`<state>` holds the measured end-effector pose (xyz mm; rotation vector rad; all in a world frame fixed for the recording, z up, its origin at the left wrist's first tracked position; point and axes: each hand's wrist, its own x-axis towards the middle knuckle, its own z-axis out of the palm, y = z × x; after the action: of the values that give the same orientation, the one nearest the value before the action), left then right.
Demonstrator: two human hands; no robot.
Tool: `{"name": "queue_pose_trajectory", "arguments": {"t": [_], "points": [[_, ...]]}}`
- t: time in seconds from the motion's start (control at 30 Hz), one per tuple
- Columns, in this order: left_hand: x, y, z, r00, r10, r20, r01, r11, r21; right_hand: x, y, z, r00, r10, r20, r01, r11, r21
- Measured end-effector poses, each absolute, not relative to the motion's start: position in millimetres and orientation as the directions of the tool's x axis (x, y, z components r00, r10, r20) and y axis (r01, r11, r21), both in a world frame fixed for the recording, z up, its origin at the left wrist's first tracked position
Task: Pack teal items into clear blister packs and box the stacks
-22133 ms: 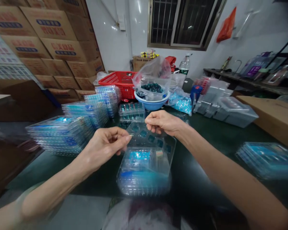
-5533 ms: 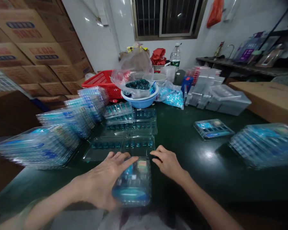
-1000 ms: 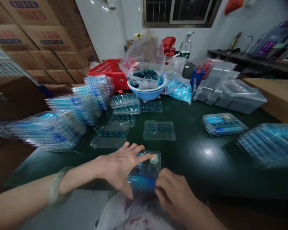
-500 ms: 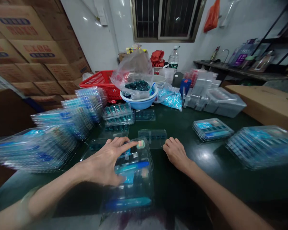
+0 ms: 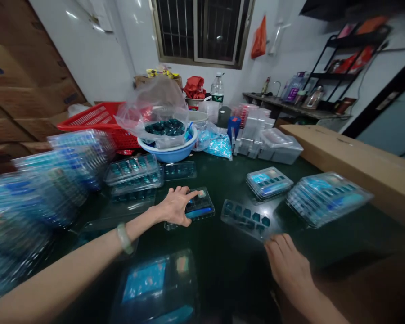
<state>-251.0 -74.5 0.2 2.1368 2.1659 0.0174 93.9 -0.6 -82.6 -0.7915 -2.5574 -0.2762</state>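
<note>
My left hand (image 5: 177,204) lies across a clear plastic case (image 5: 205,208), gripping it between thumb and fingers. The index finger stretches over a small pale square in it; a blue pen-like piece shows along its near side. My right hand (image 5: 288,265) has its fingers closed at the near right corner of a clear compartment tray (image 5: 246,218) holding dark teal pieces. The tray lies at an angle, right of the case. Nearer to me, another clear case (image 5: 160,288) with a blue packet and a pen-like piece sits on the dark green table (image 5: 232,279).
Stacked filled cases (image 5: 327,198) and a smaller stack (image 5: 269,182) stand right. Blurred case stacks (image 5: 54,175) fill the left. Further back are teal trays (image 5: 133,171), a blue basin (image 5: 168,154), a red basket (image 5: 101,119) and a cardboard box (image 5: 354,157).
My left hand has moved the upper case forward, away from the other case. My right hand has drawn the compartment tray to the right and nearer. The view has shifted right.
</note>
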Motion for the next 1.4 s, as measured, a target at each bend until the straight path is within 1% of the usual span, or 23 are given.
{"name": "queue_pose_trajectory", "arguments": {"t": [0.07, 0.1, 0.17, 0.23, 0.3, 0.37, 0.43, 0.53, 0.6, 0.67, 0.73, 0.8, 0.87, 0.97, 1.1, 1.17, 1.3, 1.33, 1.4], "points": [[-244, -68, -2, 0.024, 0.998, -0.066, 0.996, -0.018, 0.087, 101, -8, -77, -0.711, 0.495, 0.499, 0.583, 0.812, 0.024], [-239, -68, 0, 0.041, 0.999, -0.036, 0.995, -0.037, 0.089, 102, -11, -73, -0.705, 0.488, 0.515, 0.574, 0.819, 0.01], [-227, -70, 8, 0.09, 0.993, 0.077, 0.991, -0.097, 0.094, 99, -17, -63, -0.693, 0.461, 0.555, 0.548, 0.837, -0.012], [-216, -77, 17, 0.19, 0.965, 0.18, 0.969, -0.214, 0.124, 90, -22, -53, -0.685, 0.434, 0.585, 0.509, 0.86, -0.043], [-208, -84, 24, 0.316, 0.918, 0.24, 0.914, -0.363, 0.18, 80, -27, -40, -0.681, 0.416, 0.602, 0.463, 0.882, -0.085], [-204, -91, 28, 0.374, 0.875, 0.308, 0.855, -0.454, 0.25, 71, -30, -25, -0.682, 0.412, 0.604, 0.423, 0.896, -0.134], [-205, -97, 33, 0.339, 0.852, 0.398, 0.821, -0.475, 0.316, 62, -30, -7, -0.686, 0.413, 0.6, 0.391, 0.904, -0.175], [-212, -107, 44, 0.225, 0.838, 0.497, 0.801, -0.449, 0.395, 48, -23, 22, -0.674, 0.398, 0.622, 0.316, 0.917, -0.243], [-220, -112, 53, 0.132, 0.863, 0.488, 0.812, -0.377, 0.446, 33, -14, 39, -0.657, 0.414, 0.63, 0.266, 0.909, -0.32], [-232, -115, 60, -0.001, 0.904, 0.428, 0.811, -0.25, 0.529, 9, -1, 48, -0.649, 0.463, 0.604, 0.233, 0.877, -0.421], [-246, -116, 62, -0.155, 0.931, 0.33, 0.756, -0.104, 0.647, -22, 14, 48, -0.652, 0.518, 0.554, 0.2, 0.822, -0.532], [-262, -114, 59, -0.275, 0.94, 0.2, 0.655, 0.031, 0.755, -58, 31, 40, -0.68, 0.564, 0.468, 0.157, 0.736, -0.659], [-277, -110, 50, -0.343, 0.937, 0.061, 0.586, 0.162, 0.794, -93, 48, 26, -0.726, 0.596, 0.343, 0.152, 0.625, -0.766], [-293, -102, 32, -0.384, 0.921, -0.062, 0.579, 0.293, 0.761, -134, 70, 0, -0.759, 0.608, 0.232, 0.197, 0.554, -0.809], [-307, -92, 7, -0.419, 0.902, -0.105, 0.644, 0.376, 0.667, -163, 85, -31, -0.757, 0.634, 0.157, 0.279, 0.532, -0.799], [-311, -89, -1, -0.437, 0.896, -0.076, 0.704, 0.393, 0.591, -166, 86, -42, -0.743, 0.652, 0.149, 0.318, 0.541, -0.779], [-300, -89, -4, -0.437, 0.897, 0.069, 0.817, 0.364, 0.447, -160, 81, -53, -0.715, 0.679, 0.168, 0.386, 0.584, -0.714], [-294, -89, -3, -0.406, 0.908, 0.101, 0.844, 0.331, 0.422, -157, 79, -53, -0.709, 0.682, 0.18, 0.399, 0.598, -0.695], [-279, -89, -3, -0.267, 0.953, 0.142, 0.916, 0.206, 0.343, -150, 73, -54, -0.7, 0.682, 0.215, 0.415, 0.632, -0.654]]}}
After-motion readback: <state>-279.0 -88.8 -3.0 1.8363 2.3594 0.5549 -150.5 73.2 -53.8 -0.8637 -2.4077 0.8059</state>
